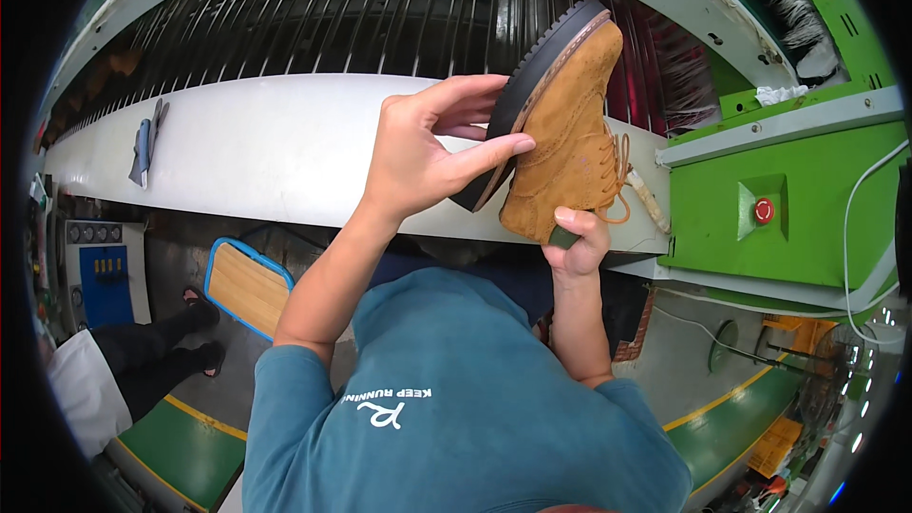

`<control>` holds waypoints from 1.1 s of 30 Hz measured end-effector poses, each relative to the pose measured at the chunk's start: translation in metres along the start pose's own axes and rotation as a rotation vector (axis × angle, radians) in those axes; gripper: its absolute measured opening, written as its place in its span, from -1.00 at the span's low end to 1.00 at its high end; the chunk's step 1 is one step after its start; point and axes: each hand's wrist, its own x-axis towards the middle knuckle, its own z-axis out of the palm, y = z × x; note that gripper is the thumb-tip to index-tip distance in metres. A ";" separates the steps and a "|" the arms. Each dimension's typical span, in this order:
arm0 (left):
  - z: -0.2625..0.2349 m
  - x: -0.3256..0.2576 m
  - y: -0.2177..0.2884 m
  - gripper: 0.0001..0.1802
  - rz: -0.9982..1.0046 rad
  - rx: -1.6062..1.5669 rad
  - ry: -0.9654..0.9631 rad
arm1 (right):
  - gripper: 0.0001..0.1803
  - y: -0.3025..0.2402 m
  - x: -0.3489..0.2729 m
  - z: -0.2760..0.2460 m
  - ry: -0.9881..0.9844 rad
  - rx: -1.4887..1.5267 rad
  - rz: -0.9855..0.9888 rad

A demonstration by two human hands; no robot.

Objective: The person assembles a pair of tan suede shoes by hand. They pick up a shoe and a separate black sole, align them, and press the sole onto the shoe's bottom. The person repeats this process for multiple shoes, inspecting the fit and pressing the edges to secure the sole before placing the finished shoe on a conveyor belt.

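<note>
A tan suede lace-up boot [562, 123] is held toe up above the white ledge, its dark ridged sole [534, 71] facing left. Near the heel, the sole stands a little away from the upper. My left hand [427, 138] grips the sole's edge, thumb on the near side and fingers behind it. Below, my right hand [581, 239] is closed around a dark green piece [563, 237] at the boot's ankle opening; what that piece is I cannot tell. The orange laces hang loose on the right side.
Metal rods [418, 14] run behind the white ledge [256, 138]. Snips [144, 147] lie at its left, a pale-handled tool [649, 199] at its right. A green housing carries a red button [764, 211]. A blue-framed stool [249, 285] and another person's legs [161, 366] are at left.
</note>
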 end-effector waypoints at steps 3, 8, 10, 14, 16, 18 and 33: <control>-0.004 0.002 -0.004 -0.42 -0.034 -0.014 -0.022 | -0.01 -0.002 0.000 -0.001 -0.024 -0.058 -0.002; -0.009 0.003 -0.004 -0.52 -0.057 -0.048 -0.060 | -0.03 -0.005 0.005 0.003 -0.050 0.032 0.039; -0.003 0.000 -0.005 -0.57 -0.043 -0.016 -0.035 | -0.03 -0.003 0.006 0.012 -0.018 0.022 0.018; 0.003 -0.008 0.000 -0.65 -0.079 0.124 0.054 | -0.11 0.002 0.000 0.015 0.051 -0.108 -0.031; 0.005 -0.008 -0.005 -0.66 -0.090 0.183 0.090 | -0.17 0.001 -0.001 0.011 0.077 -0.196 -0.021; 0.006 -0.007 -0.010 -0.67 -0.106 0.195 0.098 | -0.22 0.001 -0.002 0.011 0.103 -0.240 -0.019; -0.011 -0.077 -0.031 -0.61 -0.463 -0.067 -0.241 | -0.61 -0.178 0.099 0.080 -0.576 -1.260 -0.023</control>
